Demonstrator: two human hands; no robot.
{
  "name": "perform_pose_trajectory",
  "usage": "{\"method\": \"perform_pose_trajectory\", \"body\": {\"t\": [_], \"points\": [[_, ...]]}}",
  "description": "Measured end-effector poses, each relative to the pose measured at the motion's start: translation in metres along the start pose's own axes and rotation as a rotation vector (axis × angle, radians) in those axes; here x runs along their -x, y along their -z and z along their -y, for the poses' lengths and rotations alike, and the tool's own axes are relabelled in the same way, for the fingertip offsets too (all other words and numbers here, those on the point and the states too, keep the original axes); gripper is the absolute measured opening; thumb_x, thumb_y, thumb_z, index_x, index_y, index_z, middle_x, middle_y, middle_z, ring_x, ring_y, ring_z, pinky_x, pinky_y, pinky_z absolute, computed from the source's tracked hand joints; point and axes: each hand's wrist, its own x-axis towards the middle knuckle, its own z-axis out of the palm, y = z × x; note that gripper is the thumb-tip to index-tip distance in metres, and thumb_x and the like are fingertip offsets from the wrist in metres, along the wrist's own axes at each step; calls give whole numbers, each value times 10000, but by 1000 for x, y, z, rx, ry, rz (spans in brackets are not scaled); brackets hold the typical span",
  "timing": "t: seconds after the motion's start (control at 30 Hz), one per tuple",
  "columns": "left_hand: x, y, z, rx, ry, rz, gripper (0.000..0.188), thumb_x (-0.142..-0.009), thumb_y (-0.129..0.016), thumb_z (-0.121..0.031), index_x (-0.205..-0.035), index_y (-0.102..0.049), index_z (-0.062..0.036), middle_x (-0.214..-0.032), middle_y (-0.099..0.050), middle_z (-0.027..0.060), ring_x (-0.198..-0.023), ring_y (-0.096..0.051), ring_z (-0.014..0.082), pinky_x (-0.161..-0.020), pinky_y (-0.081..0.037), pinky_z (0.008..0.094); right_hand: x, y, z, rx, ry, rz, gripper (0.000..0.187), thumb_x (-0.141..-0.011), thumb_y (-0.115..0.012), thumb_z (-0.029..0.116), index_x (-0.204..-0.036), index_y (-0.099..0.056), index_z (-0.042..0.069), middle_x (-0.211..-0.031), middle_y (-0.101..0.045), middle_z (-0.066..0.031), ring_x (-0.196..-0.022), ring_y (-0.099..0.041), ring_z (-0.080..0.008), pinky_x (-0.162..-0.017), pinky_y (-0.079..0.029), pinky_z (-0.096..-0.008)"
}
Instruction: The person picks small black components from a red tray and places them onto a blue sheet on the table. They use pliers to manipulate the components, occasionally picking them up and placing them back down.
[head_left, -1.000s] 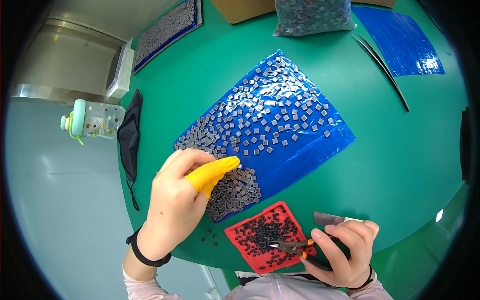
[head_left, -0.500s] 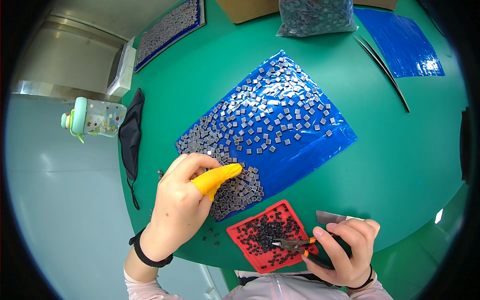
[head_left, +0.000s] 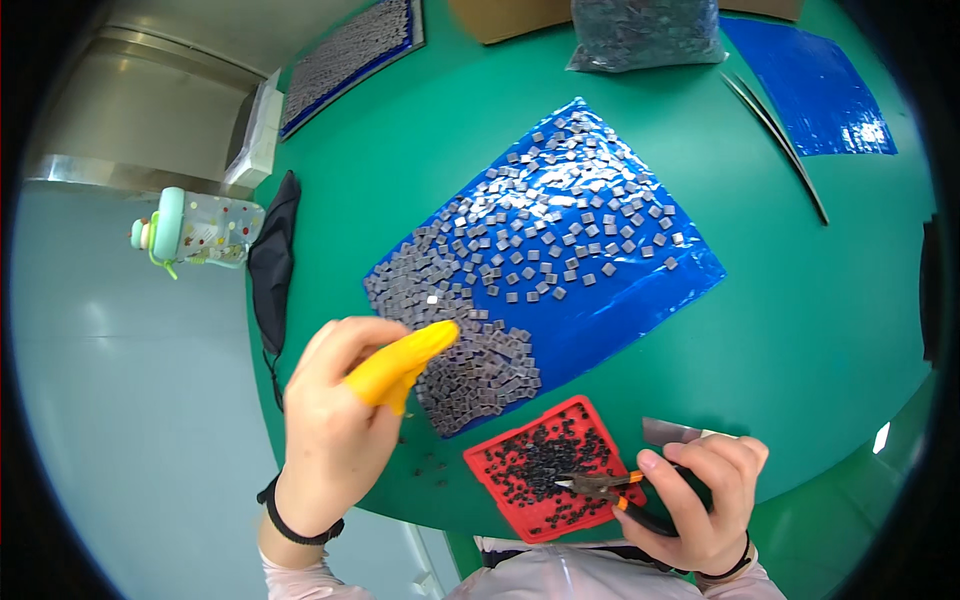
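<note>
My left hand [head_left: 335,430] wears yellow finger cots [head_left: 402,362], and its covered fingers are pinched together. Whether anything small sits in that pinch is hidden. It hovers at the left edge of a blue plastic sheet [head_left: 640,310], beside a dense heap of small grey square pieces [head_left: 480,372]; more squares lie scattered up the sheet. In my right hand [head_left: 712,500] is a pair of cutting pliers [head_left: 598,484] with black and orange handles. The pliers' jaws point over a red tray [head_left: 508,515] strewn with small black bits [head_left: 545,462].
Beside my right hand lies a flat grey blade-like tool [head_left: 668,431]. Tweezers [head_left: 778,135] and another blue sheet [head_left: 815,85] are at far right. A bag of pieces [head_left: 648,35] stands at the back. A black mask [head_left: 272,270] and a bottle [head_left: 205,228] are at left.
My left hand has pulled back to the left and slightly down, away from the heap of squares. The right hand keeps its hold on the pliers over the tray. The whole view has shifted slightly.
</note>
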Motion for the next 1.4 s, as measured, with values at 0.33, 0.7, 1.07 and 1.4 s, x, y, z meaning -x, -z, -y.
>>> {"method": "perform_pose_trajectory", "body": {"t": [0.33,0.7,1.07,1.4], "points": [[90,4,24,184,623,-52,192,-712,-728,48,-896,-712,-6,-823,-655,57,-636,-591,129,-573,-477,225,3,1,1,-33,-23,18,608,-489,-772,196,-1068,-629,83,-1034,-516,-103,-903,-513,-301,-771,-371,-451],[88,-1,16,284,646,0,176,-698,-749,32,-863,-688,42,-827,-644,59,-641,-587,105,-586,-465,210,1,0,4,-18,-23,-9,591,-495,-760,177,-1058,-628,56,-1006,-531,-112,-887,-520,-293,-772,-370,-446],[86,1,8,243,759,7,175,-715,-758,11,-881,-704,32,-745,-673,66,-639,-617,99,-591,-489,207,2,0,2,-24,-6,-14,599,-490,-774,176,-1061,-631,69,-1021,-535,-108,-892,-532,-293,-777,-368,-444],[97,-1,8,192,753,-72,195,-723,-744,35,-915,-709,34,-740,-674,59,-608,-568,72,-560,-446,185,3,0,3,-7,-23,-17,593,-489,-770,171,-1057,-635,69,-1017,-538,-108,-894,-530,-297,-783,-373,-441]]}}
